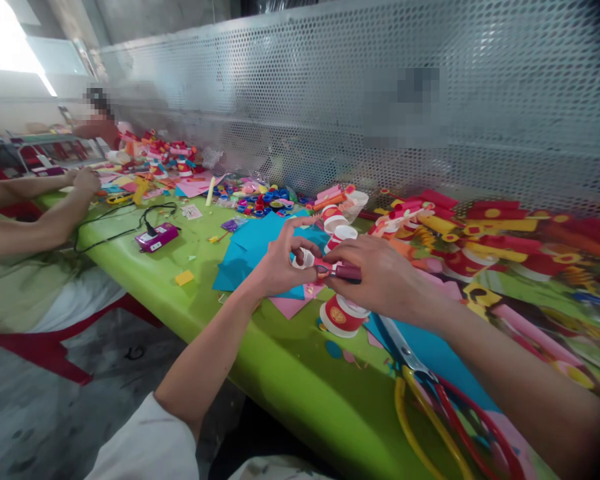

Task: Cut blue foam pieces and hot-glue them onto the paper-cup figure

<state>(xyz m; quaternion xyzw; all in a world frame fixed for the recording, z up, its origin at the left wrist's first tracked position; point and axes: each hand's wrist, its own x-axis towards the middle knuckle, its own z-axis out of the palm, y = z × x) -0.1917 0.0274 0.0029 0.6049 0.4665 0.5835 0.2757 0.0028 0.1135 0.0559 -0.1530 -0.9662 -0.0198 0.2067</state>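
Note:
My left hand [280,263] is closed on a small white cup [305,259], thumb and fingers curled at its rim. My right hand [375,270] grips a short dark-red stick-shaped piece [348,272], whose exact kind I cannot make out. Its end meets a reddish part beside the cup, between the two hands; fingers hide much of that spot. Just below, a red-and-white paper cup [343,317] with a gold emblem stands on the table. Blue paper sheets [245,257] lie under and behind my left hand. Large scissors [415,367] with yellow and red handles lie below my right forearm.
On the green table [210,313] stand a purple power socket [157,237] with a black cable and a pile of colourful small parts [270,200]. Red and yellow paper models [480,233] crowd the right side along a perforated metal panel [300,100]. A co-worker's arms [45,207] are at left.

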